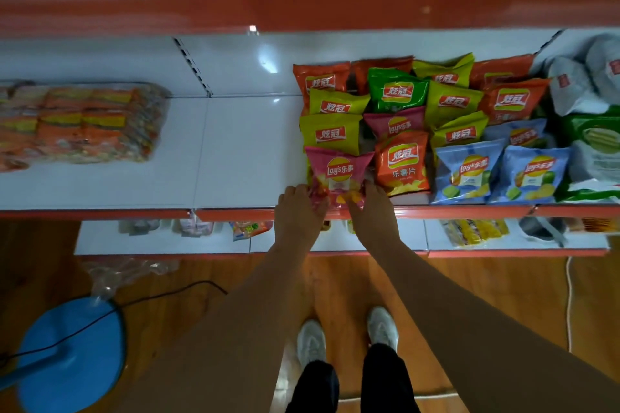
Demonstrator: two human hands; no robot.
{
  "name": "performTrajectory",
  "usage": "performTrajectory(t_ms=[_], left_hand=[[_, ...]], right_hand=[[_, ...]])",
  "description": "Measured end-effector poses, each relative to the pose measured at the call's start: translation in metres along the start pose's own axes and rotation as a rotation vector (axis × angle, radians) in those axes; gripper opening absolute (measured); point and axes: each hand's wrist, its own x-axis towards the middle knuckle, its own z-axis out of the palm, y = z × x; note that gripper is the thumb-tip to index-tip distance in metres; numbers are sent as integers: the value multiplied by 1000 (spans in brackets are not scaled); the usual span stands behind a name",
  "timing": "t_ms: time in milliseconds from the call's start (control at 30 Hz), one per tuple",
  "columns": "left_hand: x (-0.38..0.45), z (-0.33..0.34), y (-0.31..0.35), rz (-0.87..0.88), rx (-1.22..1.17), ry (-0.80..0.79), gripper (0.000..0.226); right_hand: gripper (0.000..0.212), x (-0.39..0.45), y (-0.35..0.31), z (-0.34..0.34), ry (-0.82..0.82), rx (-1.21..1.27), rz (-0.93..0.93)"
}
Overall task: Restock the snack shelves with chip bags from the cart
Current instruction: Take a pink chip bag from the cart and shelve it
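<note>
Clearly the pink chip bag (337, 174) was light, puffy and crackly, with fragile chips inside, so its sealed lower corners were the best hold. It stood at the near edge of the shelf (241, 144), left of the orange bag (401, 166); the left hand (300, 209) and right hand (372, 208) each pinched a near corner with curled fingers.

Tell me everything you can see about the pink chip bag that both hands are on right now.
The pink chip bag is a glossy foil-look pillow pack with a red and yellow Lay's logo and chips pictured near its bottom. It stands at the front edge of the white shelf, leftmost in the front row, leaning back on a yellow-green bag, beside an orange bag. The left hand and right hand pinch its lower corners, crumpling the bottom seam; its top corners flare outward.
</note>
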Motion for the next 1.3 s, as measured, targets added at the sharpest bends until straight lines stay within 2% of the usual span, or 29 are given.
performTrajectory(t_ms=[67, 200, 367, 467, 567, 733, 1000, 1167, 1300], left_hand=[[-13, -10, 3, -35, -4, 8, 56], [-42, -43, 20, -36, 14, 44, 66], [-97, -81, 59, 6, -100, 93, 60], [-135, -87, 81, 117, -153, 46, 62], [-171, -81, 106, 172, -243, -7, 75], [-252, -69, 188, 344, -327, -26, 50], [-438, 19, 354, 808, -464, -281, 44], [-602, 101, 445, 1085, -486, -604, 43], [-727, 152, 483, 1244, -482, -809, 45]], right_hand=[[61, -15, -4, -9, -6, 5, -6], [61, -48, -19, -38, -9, 77, 48], [62, -101, -32, -102, 69, 74, 99], [61, -139, -28, -151, 153, 105, 133], [60, -178, -12, -198, 264, 174, 168], [56, -258, 36, -277, 504, 317, 215], [44, -444, 166, -407, 957, 444, 299], [52, -582, 257, -472, 1221, 422, 435], [52, -697, 309, -500, 1411, 392, 576]])
